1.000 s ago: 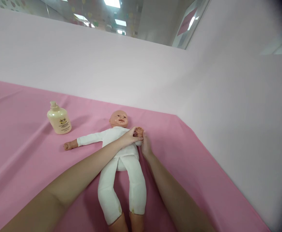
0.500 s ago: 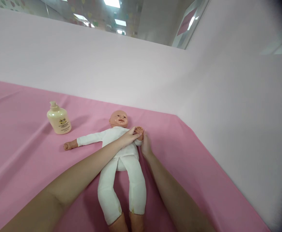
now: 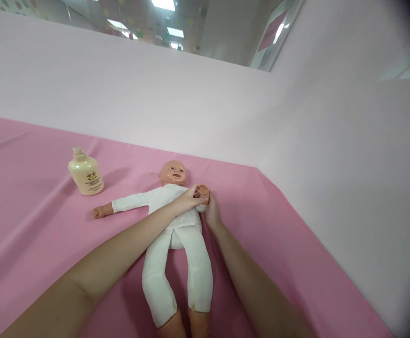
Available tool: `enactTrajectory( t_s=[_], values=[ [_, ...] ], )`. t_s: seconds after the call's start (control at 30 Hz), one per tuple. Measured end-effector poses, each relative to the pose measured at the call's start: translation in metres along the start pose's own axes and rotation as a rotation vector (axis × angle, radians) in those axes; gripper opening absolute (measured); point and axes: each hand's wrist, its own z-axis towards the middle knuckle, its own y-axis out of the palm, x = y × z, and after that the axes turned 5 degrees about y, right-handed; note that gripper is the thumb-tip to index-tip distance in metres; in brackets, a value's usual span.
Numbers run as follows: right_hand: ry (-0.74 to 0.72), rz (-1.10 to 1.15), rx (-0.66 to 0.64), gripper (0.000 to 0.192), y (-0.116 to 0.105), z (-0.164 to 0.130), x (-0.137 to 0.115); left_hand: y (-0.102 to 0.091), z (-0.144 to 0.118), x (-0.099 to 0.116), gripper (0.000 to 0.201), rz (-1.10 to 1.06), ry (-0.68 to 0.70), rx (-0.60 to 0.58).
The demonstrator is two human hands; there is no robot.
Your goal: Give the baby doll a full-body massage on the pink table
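Observation:
A baby doll (image 3: 175, 206) with a white cloth body lies on its back, its head toward the wall and its legs toward me. Across its chest reaches my left hand (image 3: 188, 199), closed around the doll's hand (image 3: 202, 190) at the right of the picture. From the outer side my right hand (image 3: 212, 211) cups that same doll's hand, its fingers partly hidden behind it. The doll's palm faces up between my two hands. Its other arm (image 3: 129, 203) stretches out to the left on the cloth.
A cream pump bottle (image 3: 86, 174) stands left of the doll's head. Pink cloth (image 3: 43, 244) covers the surface. A white wall (image 3: 148, 98) with a window (image 3: 219, 33) rises behind, and another wall (image 3: 353, 155) borders the right side.
My left thumb has slid slightly down from the doll's palm toward its wrist, and more of the palm shows. The doll's body and the bottle stay in place.

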Motion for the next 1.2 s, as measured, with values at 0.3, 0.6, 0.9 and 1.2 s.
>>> enactTrajectory(
  t_s=[0.3, 0.6, 0.9, 1.2],
  values=[
    [-0.086, -0.013, 0.008, 0.049, 0.0021, 0.0036, 0.0005, -0.0018, 0.0011, -0.0026, 0.038, 0.034, 0.051, 0.004],
    [-0.100, -0.019, -0.047, 0.048, 0.0039, -0.0041, -0.0045, -0.0014, 0.0000, 0.0000, 0.044, 0.056, 0.039, -0.024],
    [-0.112, -0.086, -0.047, 0.051, 0.0003, -0.0025, -0.0027, -0.0004, -0.0019, 0.0040, 0.051, 0.055, 0.003, -0.021],
    [-0.107, -0.051, -0.037, 0.048, 0.0015, -0.0024, -0.0020, -0.0005, -0.0008, 0.0008, 0.043, 0.025, 0.014, -0.014]
  ],
)
